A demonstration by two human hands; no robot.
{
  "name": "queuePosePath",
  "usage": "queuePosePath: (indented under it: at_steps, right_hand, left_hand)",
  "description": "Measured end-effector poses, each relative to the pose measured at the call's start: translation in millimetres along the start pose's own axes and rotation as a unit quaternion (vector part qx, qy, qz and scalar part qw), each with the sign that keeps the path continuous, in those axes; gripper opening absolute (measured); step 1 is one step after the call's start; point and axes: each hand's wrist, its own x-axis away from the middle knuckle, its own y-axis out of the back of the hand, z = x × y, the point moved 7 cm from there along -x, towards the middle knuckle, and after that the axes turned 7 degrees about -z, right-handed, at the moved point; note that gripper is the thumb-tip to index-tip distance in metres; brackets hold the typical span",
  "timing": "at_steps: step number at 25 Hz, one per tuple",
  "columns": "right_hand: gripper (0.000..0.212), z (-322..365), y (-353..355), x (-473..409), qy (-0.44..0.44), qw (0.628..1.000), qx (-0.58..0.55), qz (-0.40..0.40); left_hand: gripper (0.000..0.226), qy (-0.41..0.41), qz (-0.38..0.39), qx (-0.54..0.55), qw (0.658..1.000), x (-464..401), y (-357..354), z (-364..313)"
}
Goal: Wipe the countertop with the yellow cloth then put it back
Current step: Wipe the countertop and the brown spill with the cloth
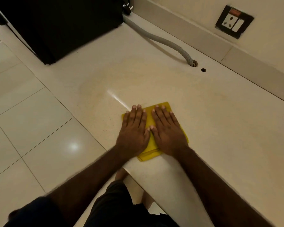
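A folded yellow cloth lies flat on the beige countertop, close to its front edge. My left hand presses palm-down on the cloth's left part, fingers straight and pointing away from me. Beside it, thumbs almost touching, my right hand presses flat on the right part. Most of the cloth is hidden under the hands. A yellow strip shows between them, along with the far corner and the near folded corner.
A black appliance stands on the counter at the far left. A grey corrugated hose runs from it into a hole in the counter, beside a smaller hole. A wall socket is at the back right. Tiled floor lies left.
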Motion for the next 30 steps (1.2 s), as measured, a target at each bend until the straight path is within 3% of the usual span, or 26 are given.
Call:
queuePosePath:
  at_steps: [4,9,14,16,22,25,30]
  right_hand:
    - [0.066,-2,8,56,-0.033,0.999,-0.009,0.013]
    - [0.071,-45,26,128,-0.183,0.983,0.024,0.018]
    - [0.091,-83,32,92,-0.252,0.967,0.038,0.028]
    - [0.097,-92,28,55,-0.252,0.967,0.033,0.020]
    - [0.082,-72,4,-69,-0.204,0.979,0.017,0.013]
    - [0.084,-35,-9,-112,-0.166,0.986,-0.003,0.025]
    - [0.067,48,-20,-114,-0.062,0.998,0.021,-0.018]
  left_hand:
    - [0.073,-0.018,0.010,0.024,0.999,41,-5,-32]
    - [0.070,-0.194,0.030,0.083,0.977,24,-22,-106]
    - [0.066,-0.267,0.023,0.099,0.958,-41,-31,-122]
    - [0.064,-0.265,0.009,0.104,0.959,-76,-29,-107]
    - [0.064,-0.200,0.022,0.078,0.976,-150,-19,-12]
    - [0.061,-0.157,0.001,0.065,0.985,-145,-7,44]
    - [0.067,-0.090,-0.015,0.024,0.996,-81,13,112]
